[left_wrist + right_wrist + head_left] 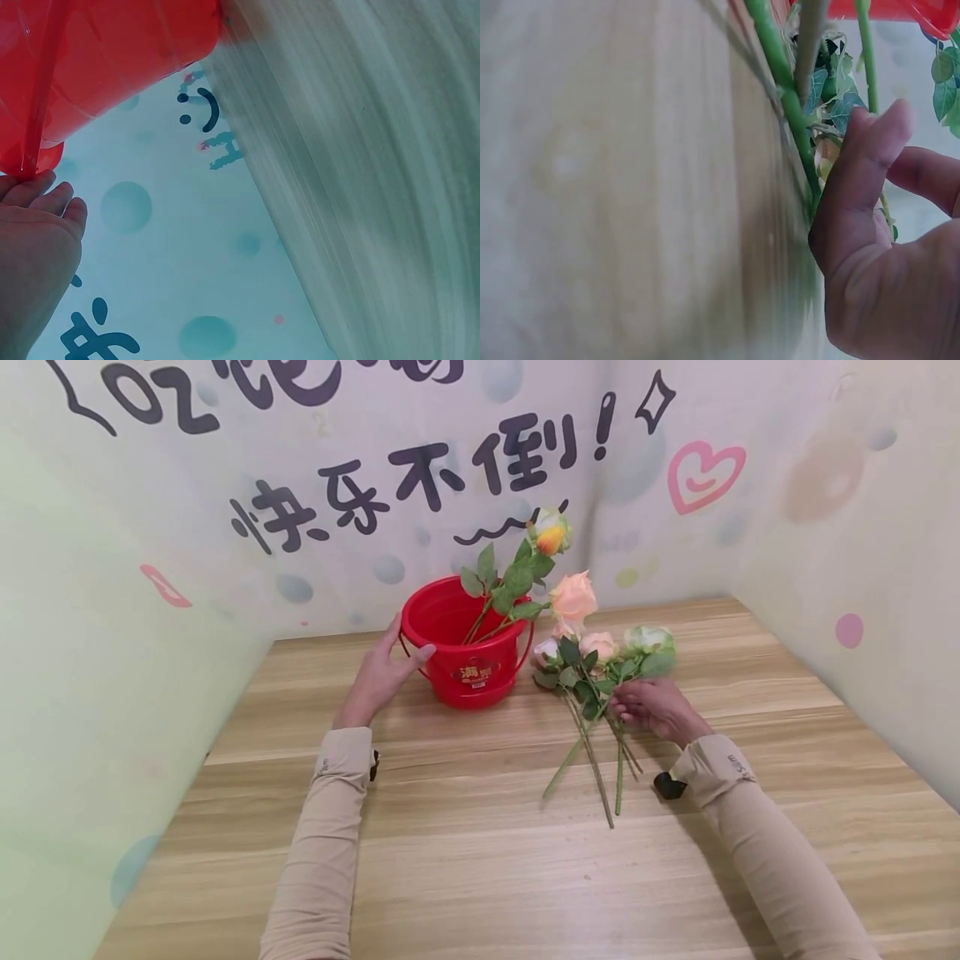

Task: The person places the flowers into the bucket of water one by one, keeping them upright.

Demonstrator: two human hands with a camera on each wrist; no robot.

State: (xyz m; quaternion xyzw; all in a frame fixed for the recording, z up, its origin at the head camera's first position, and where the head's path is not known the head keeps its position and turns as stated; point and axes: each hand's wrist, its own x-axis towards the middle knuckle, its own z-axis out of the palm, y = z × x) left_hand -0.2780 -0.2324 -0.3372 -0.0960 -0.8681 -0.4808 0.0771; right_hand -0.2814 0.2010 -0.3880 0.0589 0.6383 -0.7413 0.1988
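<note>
A red bucket (480, 672) stands near the back wall, holding a yellow-white rose (551, 532) and a large peach rose (573, 599) by their stems. My left hand (378, 677) touches the bucket's left side, thumb toward the front, fingers along the rim. In the left wrist view, fingers (52, 199) meet the rim near the handle. More roses lie right of the bucket: a small peach one (600, 647), a pale lilac one (547, 650) and a white-green one (649, 642). Among their crossed stems, my right hand (656, 706) pinches a rose stem; which stem is unclear.
Everything stands on a wood-grain table (480, 860). Printed walls (337, 585) enclose its back and sides. The bucket's red handle (525, 652) hangs down at its side. Loose stems (596, 768) point toward the front of the table.
</note>
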